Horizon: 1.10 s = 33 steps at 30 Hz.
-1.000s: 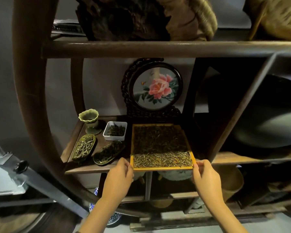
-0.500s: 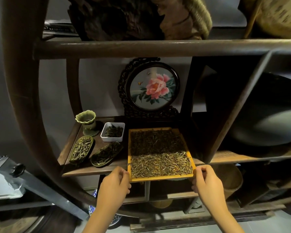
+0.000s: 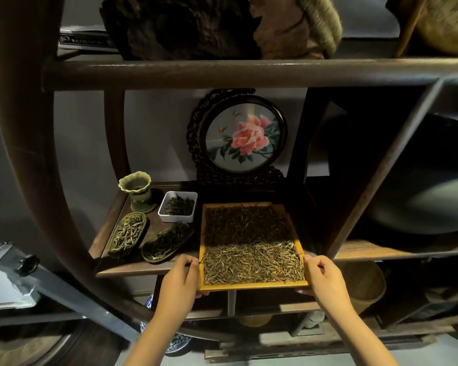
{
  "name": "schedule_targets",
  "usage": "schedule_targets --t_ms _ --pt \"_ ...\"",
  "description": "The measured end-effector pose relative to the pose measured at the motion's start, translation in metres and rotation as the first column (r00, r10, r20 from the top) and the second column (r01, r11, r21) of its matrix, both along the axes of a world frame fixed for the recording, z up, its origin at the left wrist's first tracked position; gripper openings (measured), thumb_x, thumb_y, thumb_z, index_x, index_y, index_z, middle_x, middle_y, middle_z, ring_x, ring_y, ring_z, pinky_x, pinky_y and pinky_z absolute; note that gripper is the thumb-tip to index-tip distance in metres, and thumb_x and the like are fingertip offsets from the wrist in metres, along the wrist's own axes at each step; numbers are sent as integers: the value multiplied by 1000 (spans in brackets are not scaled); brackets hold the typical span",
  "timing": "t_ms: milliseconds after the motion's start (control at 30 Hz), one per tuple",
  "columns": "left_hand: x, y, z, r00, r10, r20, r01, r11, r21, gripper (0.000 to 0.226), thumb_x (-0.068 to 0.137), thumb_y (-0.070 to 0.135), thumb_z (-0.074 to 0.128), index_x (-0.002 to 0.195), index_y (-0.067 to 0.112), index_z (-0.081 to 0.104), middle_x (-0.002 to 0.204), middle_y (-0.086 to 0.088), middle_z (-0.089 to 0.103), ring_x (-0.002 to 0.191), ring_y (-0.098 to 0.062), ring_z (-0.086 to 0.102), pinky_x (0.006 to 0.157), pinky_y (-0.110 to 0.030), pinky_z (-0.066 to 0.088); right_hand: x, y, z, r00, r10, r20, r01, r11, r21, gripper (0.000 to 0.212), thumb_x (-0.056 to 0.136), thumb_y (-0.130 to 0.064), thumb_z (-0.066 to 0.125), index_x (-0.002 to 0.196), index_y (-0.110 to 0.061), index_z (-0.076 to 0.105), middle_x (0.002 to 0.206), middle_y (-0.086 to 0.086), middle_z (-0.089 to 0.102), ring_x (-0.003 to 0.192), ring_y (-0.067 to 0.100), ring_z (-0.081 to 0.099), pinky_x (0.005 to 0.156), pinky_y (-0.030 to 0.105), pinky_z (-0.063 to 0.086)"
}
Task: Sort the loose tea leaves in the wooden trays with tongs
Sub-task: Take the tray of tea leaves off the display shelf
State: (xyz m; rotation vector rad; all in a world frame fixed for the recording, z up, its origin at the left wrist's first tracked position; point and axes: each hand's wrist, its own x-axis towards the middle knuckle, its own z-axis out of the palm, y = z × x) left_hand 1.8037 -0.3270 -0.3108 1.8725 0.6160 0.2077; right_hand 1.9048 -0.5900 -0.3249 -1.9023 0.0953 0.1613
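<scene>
— Since a second ago, has the wooden tray [image 3: 251, 286] shifted?
— Yes. It has slid out toward the person; its near edge now hangs past the front of the shelf [image 3: 132, 270], and both hands have drawn back with it.
— How does it look?
— Yellow-rimmed and rectangular. Dark tea leaves [image 3: 246, 224] fill the far half, pale tea leaves [image 3: 253, 262] with a few orange flecks fill the near half. The far part of the tray lies over the shelf, in front of the round peony screen [image 3: 242, 137].
— And the hands?
— The left hand [image 3: 180, 282] grips the near left corner, fingers curled under and thumb at the rim. The right hand [image 3: 325, 280] holds the near right corner the same way, fingers bent around the edge. Both forearms reach up from the bottom of the view.
— What sits beside it?
— To the left on the same shelf: a white dish [image 3: 178, 206] of dark leaves, two leaf-shaped dishes [image 3: 128, 235] of tea, and a green cup [image 3: 136, 190] behind them.
</scene>
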Motion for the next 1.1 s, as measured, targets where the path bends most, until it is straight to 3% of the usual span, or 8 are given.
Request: schedule_targets --t_ms 133,267,367,567,733,833,1033,1100 --pt "-18 -7 -5 999 -1 35 -3 994 111 20 99 12 44 82 18 54 61 -1 62 49 -6 58 47 -18 42 -20 -5 -2 998 6 67 -4 1000 -24 31 96 -31 50 78 -7 58 74 20 63 78 41 61 74 57 52" --pt "-28 -10 -7 997 -36 66 22 980 198 21 96 9 47 77 18 51 50 8 52 42 -7 40 50 -29 30 -32 -8 -1 996 -24 87 24 1000 1 30 96 -29 50 80 -5 58 81 31 60 82 49 57 70 61 52" --pt "-29 -10 -4 998 -33 59 17 967 252 22 96 11 48 75 19 52 48 5 52 43 -6 42 47 -22 29 -36 -8 1 995 -27 101 26 1000 4 29 96 -29 49 80 -6 58 81 29 61 81 47 59 69 60 52" --pt "-28 -7 5 996 -84 23 69 916 395 21 97 17 48 77 24 49 59 0 60 56 -11 56 49 -22 34 -38 -7 2 996 -6 88 5 1000 19 29 96 -28 48 83 -4 57 85 32 61 82 49 59 66 60 53" --pt "-25 -9 12 987 -137 -80 156 749 644 15 96 30 48 88 18 53 61 2 60 57 -18 60 49 -30 35 -38 -7 0 996 2 84 -3 1000 14 30 96 -31 48 83 -5 57 85 30 61 82 45 60 72 61 52" --pt "-24 -13 15 983 -118 -141 183 676 714 19 95 37 44 91 20 51 65 5 61 63 -18 62 50 -26 31 -36 -7 0 997 -6 83 5 1000 16 31 95 -33 48 81 -6 56 83 29 61 81 43 60 73 60 52" --pt "-29 -13 14 988 -78 -136 153 669 727 20 93 49 43 90 30 48 67 9 62 61 -10 58 47 -24 28 -30 -9 -6 998 -13 59 11 1000 23 30 95 -32 49 80 -7 57 82 26 64 81 40 62 74 60 52" --pt "-30 -12 12 990 -68 -121 133 710 692 17 93 46 44 91 31 50 67 8 63 59 -10 56 49 -27 31 -29 -10 -9 999 -13 40 11 999 42 28 95 -32 49 82 -10 59 83 23 65 80 38 64 70 58 54"
